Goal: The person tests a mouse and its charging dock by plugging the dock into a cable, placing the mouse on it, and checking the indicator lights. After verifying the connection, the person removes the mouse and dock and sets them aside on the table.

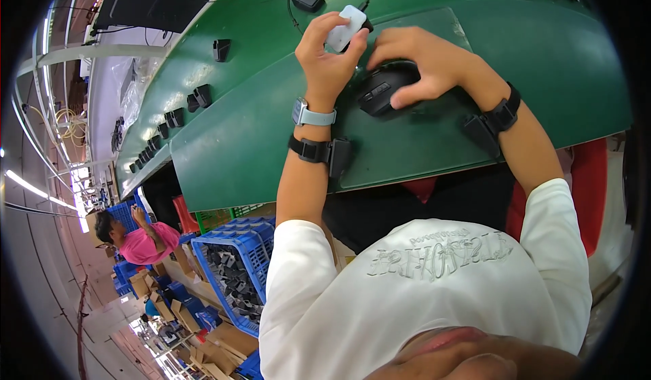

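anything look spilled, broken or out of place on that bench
Nothing stands out as spilled, broken or misplaced on the green bench. The left hand holds a white device, the right hand is on a black mouse-shaped device, and a black cable loops loosely beyond them. Fine damage would be too small to tell.

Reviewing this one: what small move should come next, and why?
Probably slide the black mouse slightly with the right hand: that hand is cupped over it, thumb alongside, whereas the left hand is occupied, pinching a white block.
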Demonstrator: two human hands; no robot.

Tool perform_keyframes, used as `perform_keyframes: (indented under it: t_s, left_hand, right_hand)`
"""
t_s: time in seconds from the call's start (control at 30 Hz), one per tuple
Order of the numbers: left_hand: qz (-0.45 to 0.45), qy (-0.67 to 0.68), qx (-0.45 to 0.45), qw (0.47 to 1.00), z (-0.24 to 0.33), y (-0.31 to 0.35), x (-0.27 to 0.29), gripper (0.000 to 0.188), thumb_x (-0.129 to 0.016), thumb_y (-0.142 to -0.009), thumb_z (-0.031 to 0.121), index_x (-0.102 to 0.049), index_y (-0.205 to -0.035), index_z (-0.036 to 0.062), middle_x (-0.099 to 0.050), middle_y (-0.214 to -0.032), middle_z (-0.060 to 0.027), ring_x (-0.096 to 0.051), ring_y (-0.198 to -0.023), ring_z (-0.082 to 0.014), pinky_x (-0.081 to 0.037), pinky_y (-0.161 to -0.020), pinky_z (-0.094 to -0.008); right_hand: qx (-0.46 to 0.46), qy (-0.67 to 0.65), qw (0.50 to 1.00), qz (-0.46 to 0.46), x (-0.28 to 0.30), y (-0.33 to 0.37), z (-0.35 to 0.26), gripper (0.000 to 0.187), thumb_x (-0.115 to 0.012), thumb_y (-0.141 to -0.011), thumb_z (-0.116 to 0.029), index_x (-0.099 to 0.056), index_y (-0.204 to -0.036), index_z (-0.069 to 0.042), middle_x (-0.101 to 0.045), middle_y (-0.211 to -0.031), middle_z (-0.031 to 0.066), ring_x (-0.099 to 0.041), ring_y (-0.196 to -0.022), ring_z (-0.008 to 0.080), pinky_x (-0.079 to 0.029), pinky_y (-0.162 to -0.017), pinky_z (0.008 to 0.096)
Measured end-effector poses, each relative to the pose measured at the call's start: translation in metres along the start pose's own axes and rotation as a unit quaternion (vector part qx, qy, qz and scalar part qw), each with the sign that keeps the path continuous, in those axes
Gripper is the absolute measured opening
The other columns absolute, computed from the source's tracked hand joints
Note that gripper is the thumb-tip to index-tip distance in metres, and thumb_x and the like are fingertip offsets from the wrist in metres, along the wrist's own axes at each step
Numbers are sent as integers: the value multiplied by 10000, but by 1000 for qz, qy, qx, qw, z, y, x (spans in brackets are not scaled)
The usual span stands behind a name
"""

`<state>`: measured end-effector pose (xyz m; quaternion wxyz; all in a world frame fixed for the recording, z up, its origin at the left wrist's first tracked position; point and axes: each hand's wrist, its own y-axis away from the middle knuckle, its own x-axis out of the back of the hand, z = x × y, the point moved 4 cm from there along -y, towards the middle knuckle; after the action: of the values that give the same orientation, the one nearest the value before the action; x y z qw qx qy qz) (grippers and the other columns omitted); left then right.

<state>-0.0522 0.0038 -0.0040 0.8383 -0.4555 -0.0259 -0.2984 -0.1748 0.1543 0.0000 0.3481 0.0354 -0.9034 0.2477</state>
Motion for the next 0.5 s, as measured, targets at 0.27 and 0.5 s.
perform_keyframes:
  t_s: [0.27, 0.5]
  left_hand:
    - [-16, -32, -49, 998, 17, -3, 0, 343, -904, -709, 94, -715, -992, 48, -725, -1003, -117, -714, -824, -250, -589, -712, -338]
    - [-43, -88, -148, 984, 28, -3, -10, 414, -935, -689, 155, -710, -1026, 74, -738, -1036, -121, -734, -849, -293, -607, -704, -362]
  right_hand:
    - [36, 221, 937, 268, 40, -1, -9, 532, -770, -849, -96, -573, -1342, -59, -682, -1073, 138, -668, -1003, 258, -546, -822, 370]
    - [-218, -351, 860, 298, 9, -5, 25, 607, -708, -892, -44, -440, -1436, -52, -677, -1055, 81, -653, -932, 143, -540, -792, 292]
